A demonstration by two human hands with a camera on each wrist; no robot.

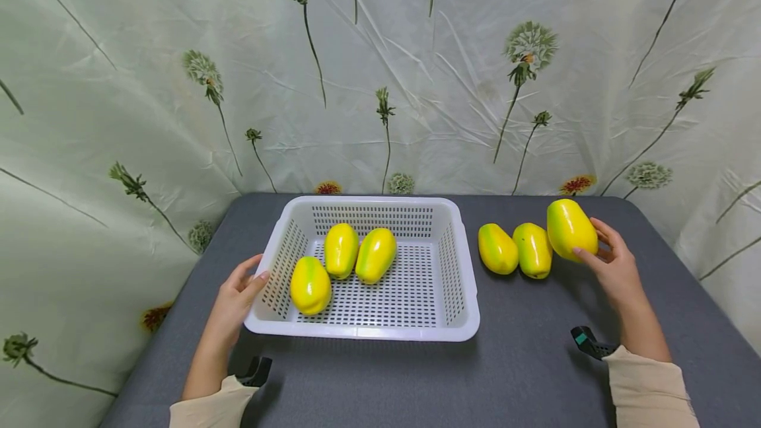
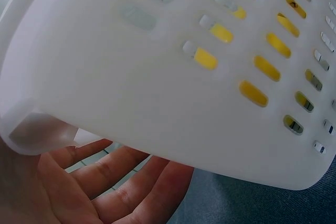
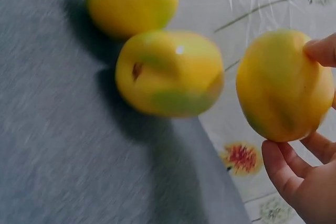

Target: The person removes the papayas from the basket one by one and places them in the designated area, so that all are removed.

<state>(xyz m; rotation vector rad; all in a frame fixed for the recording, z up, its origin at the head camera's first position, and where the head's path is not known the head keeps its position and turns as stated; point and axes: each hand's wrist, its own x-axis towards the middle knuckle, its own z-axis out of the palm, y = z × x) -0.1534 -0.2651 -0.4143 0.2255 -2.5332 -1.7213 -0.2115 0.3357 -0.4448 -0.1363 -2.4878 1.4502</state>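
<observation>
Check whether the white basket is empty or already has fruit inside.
Not empty: the basket holds three yellow-green fruits, grouped toward its left side. Two more fruits lie on the table beside it.

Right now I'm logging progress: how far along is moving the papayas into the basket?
About half. Three papayas lie in the white basket. The right hand holds a fourth papaya above the table, and the left hand steadies the basket's side. Two papayas wait on the grey table.

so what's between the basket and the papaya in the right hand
Two more papayas lie side by side on the grey table, between the basket and the held papaya in the right hand; the head view shows it.
</observation>
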